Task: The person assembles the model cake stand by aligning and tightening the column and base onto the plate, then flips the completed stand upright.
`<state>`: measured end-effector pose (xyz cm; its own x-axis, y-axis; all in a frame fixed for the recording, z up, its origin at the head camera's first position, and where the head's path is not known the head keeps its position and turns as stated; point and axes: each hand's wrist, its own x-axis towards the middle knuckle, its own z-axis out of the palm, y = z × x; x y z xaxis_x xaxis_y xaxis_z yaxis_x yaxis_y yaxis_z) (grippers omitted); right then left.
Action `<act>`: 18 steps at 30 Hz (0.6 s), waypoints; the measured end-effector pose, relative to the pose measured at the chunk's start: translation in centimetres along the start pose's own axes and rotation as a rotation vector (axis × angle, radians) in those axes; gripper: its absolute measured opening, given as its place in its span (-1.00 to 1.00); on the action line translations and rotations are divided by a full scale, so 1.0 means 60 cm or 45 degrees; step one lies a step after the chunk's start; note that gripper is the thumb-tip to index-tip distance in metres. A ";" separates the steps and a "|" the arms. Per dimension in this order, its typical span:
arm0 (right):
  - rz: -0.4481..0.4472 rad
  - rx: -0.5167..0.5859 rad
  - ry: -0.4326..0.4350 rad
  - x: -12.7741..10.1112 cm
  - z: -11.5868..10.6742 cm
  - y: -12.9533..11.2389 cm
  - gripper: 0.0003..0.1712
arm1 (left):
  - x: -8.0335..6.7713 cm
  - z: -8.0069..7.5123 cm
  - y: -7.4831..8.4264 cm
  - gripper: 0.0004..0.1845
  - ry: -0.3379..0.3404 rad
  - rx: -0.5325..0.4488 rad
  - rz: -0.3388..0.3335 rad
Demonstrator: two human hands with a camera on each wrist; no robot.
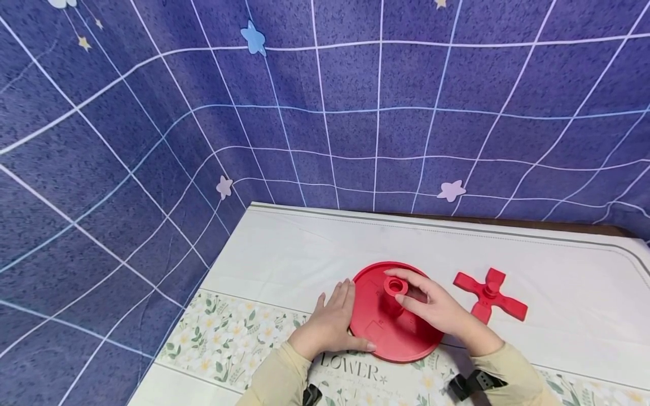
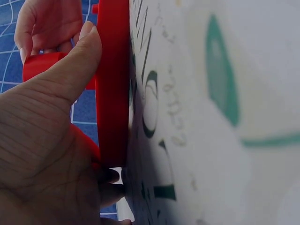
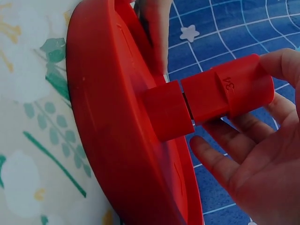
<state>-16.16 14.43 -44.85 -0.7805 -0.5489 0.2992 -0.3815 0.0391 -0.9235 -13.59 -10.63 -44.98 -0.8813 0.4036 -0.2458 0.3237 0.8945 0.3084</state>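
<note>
Bracing hand: left hand, fingers flat, thumb curled on the red disc rim at 9 o'clock.
Fitting hand: right hand pinches the red tube at the disc's centre post.
Disc place: flat on the floral cloth, mid-table.
Handling: likely light, stiff, smooth plastic; best held by rim and tube sides.
Spare part: red cross piece at 3 o'clock, apart.
</note>
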 end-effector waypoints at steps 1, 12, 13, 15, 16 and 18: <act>0.003 0.005 0.001 -0.001 0.000 0.001 -0.46 | 0.000 0.001 0.000 0.38 0.001 -0.001 0.001; 0.014 -0.151 0.054 -0.003 0.000 -0.012 -0.54 | 0.002 0.002 -0.003 0.38 -0.004 -0.015 0.008; 0.017 -0.169 0.066 -0.003 0.001 -0.012 -0.55 | 0.002 0.001 -0.003 0.38 -0.004 -0.013 0.007; 0.023 -0.197 0.091 -0.003 0.003 -0.011 -0.55 | 0.001 0.000 -0.003 0.38 -0.006 -0.012 0.007; 0.027 -0.208 0.104 -0.003 0.004 -0.011 -0.55 | 0.001 0.000 -0.003 0.38 -0.007 -0.012 0.005; 0.037 -0.225 0.135 -0.003 0.008 -0.011 -0.56 | 0.000 0.000 -0.002 0.38 -0.007 -0.007 0.004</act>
<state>-15.54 14.12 -44.39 -0.8366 -0.4547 0.3055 -0.4319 0.2044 -0.8785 -13.64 -10.72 -45.02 -0.8785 0.4073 -0.2498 0.3243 0.8922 0.3142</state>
